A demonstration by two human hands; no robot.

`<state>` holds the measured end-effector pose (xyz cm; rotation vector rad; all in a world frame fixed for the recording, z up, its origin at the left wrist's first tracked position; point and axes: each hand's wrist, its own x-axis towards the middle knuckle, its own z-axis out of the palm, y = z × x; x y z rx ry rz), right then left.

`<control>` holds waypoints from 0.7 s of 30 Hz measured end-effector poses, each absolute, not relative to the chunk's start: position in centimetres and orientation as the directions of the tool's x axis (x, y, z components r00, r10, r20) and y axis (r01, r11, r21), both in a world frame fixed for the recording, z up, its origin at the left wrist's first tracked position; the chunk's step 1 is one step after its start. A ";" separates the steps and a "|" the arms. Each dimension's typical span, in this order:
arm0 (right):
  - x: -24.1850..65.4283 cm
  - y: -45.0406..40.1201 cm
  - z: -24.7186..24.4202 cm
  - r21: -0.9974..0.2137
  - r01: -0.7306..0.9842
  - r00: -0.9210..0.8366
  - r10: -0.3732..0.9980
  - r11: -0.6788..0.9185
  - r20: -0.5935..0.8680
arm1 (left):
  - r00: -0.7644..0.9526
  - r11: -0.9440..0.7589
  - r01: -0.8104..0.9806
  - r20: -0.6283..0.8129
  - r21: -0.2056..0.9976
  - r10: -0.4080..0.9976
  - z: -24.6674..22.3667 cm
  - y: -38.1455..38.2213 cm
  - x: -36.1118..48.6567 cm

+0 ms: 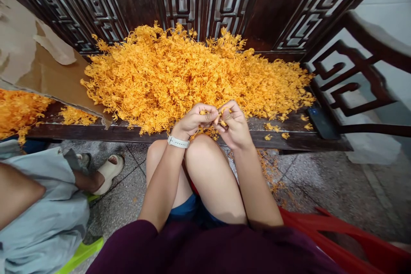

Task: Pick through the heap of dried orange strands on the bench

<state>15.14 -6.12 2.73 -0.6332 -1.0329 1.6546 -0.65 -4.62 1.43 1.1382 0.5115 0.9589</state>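
Note:
My left hand (196, 120), with a pale watch band (178, 141) on its wrist, is closed in a pinch, and a bit of orange shows between its fingers. Close against it, fingertips meeting, my right hand (235, 125) is closed on a small orange plastic piece (224, 122) with thin, claw-like tips. The fingers hide most of what both hands hold. Just beyond them lies a large heap of orange plastic pieces (180, 77), tangled together on a dark wooden bench (154, 137). Both hands are above my knees, at the bench's front edge.
A torn cardboard sheet (58, 75) divides the heap from a second orange pile (19, 109) at left. A phone (323, 123) lies near the carved armrest (356, 72). Another person's sandalled foot (109, 173) is at left. A red plastic chair (340, 233) stands at lower right.

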 end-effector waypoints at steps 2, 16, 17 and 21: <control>15.0 -6.2 3.0 -0.851 -0.511 -0.322 0.945 -0.118 0.063 | 0.529 0.084 -0.409 0.161 0.909 0.833 1.2 -4.7 -0.6; 15.5 -5.6 3.0 -0.807 -0.547 -0.389 0.921 -0.222 0.011 | 0.545 0.175 -0.434 0.103 0.883 0.832 1.3 -4.9 -0.6; 15.7 -5.7 3.0 -0.784 -0.570 -0.414 0.910 -0.245 0.016 | 0.523 0.175 -0.479 0.120 0.860 0.844 1.5 -4.9 -0.6; 16.1 -6.2 2.8 -0.740 -0.561 -0.551 0.834 -0.371 0.000 | 0.326 0.119 -0.651 0.134 0.749 0.936 2.2 -4.7 -1.0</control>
